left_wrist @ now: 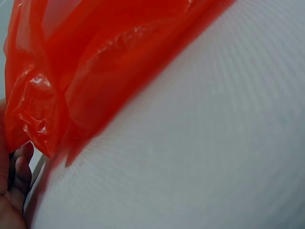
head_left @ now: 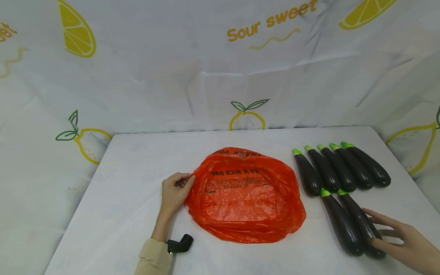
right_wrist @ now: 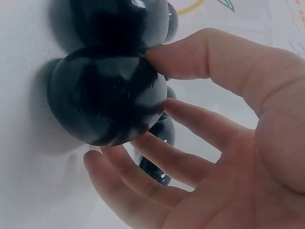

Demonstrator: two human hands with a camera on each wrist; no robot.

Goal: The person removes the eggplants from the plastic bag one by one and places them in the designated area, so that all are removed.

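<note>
A red plastic bag (head_left: 240, 202) with black printed lettering lies spread open on the white-covered table. At its left rim, my left hand (head_left: 174, 193) pinches the plastic between thumb and fingers; the left wrist view shows the film bunched there. Toward the front right, my right hand (head_left: 407, 240) holds a dark, glossy eggplant (head_left: 360, 219) around its thick end. In the right wrist view the thumb (right_wrist: 183, 55) touches one side of this eggplant (right_wrist: 102, 98) and the fingers curve around the other. It still lies on the table, touching a second eggplant (head_left: 340, 225) on its left.
Several more eggplants (head_left: 333, 168) with green stem ends lie side by side in a row at the back right. A lemon-print cloth (head_left: 165, 76) hangs behind the table (head_left: 127, 191). A black strap device (head_left: 180, 244) sits on my left wrist.
</note>
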